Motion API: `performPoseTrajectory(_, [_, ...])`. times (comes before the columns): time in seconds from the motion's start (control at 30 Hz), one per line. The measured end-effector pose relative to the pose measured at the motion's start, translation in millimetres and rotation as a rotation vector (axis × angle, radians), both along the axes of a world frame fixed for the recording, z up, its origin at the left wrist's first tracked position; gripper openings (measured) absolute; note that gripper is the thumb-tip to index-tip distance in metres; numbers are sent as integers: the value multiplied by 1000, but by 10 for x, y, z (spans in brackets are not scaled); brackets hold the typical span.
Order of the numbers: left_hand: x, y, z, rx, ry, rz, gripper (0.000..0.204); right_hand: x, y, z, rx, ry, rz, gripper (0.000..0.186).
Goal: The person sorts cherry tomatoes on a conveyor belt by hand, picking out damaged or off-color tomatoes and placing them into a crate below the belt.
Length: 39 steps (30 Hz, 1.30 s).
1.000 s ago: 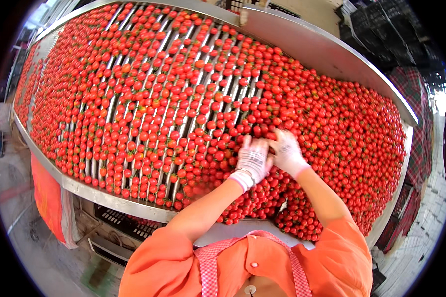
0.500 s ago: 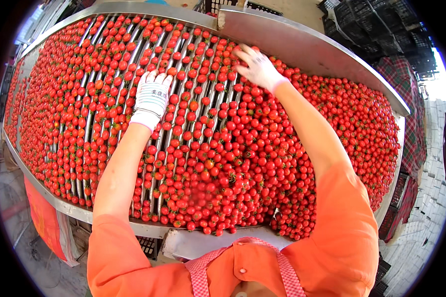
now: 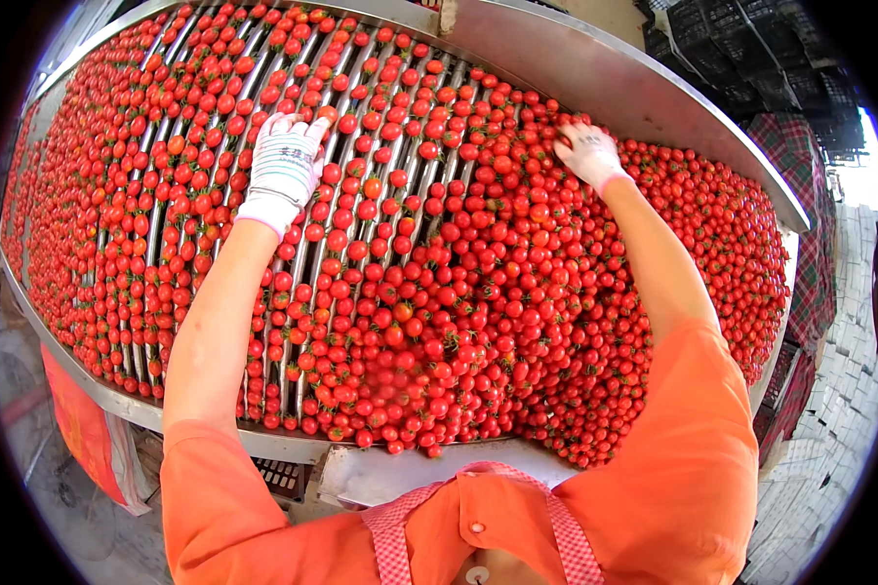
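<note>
Red cherry tomatoes (image 3: pixel 498 331) cover a metal sorting machine (image 3: pixel 127 408), spread in rows on parallel rollers at left and centre and heaped thickly at right. My gloved left hand (image 3: pixel 281 166) rests among the tomatoes on the upper-middle rollers, its fingers apart and slightly bent over the fruit. Up at the back of the heap, my gloved right hand (image 3: pixel 588 156) touches the tomatoes with curved, parted fingers, their tips partly hidden. Neither hand shows a firm grip on any fruit.
A tall metal side wall (image 3: pixel 595 68) bounds the back right. Beyond it are stacked black crates (image 3: pixel 751 49), plaid fabric (image 3: pixel 800 234) and white stacked material (image 3: pixel 829 409). A red sack (image 3: pixel 88 429) hangs at lower left. A metal ledge (image 3: pixel 371 478) juts out before my body.
From together at the lower middle, my hands spread apart and upward. Since half a second ago, my right hand has shifted rightward and down, my left slightly up and leftward.
</note>
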<state>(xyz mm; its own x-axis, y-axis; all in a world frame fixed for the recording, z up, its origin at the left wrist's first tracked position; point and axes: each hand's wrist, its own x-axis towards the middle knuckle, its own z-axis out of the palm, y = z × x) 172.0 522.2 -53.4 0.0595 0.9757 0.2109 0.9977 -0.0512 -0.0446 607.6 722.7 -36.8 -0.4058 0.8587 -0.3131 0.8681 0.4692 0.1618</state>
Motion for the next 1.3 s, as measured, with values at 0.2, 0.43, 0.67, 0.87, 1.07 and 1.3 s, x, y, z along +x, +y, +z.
performPoseTrajectory(0.2, [39,-277,246,128,-941,166,47,-233,-278,65,165,418,269,40])
performPoseTrajectory(0.43, [417,-806,195,2,-2826,635,31,-1146,-483,-167,15,-44,-81,57])
performPoseTrajectory(0.67, [534,-962,23,-58,-3019,491,24,-1312,-498,-156,-23,-174,-40,58])
performPoseTrajectory(0.87, [780,-788,-18,-121,-2251,665,24,-901,-609,-520,185,244,-30,46])
performPoseTrajectory(1.07, [334,-237,251,-147,-273,564,36,-929,-1233,-219,91,1127,-152,24])
performPoseTrajectory(1.3, [450,263,317,-309,97,542,26,-784,-2147,-74,-193,1357,-341,23])
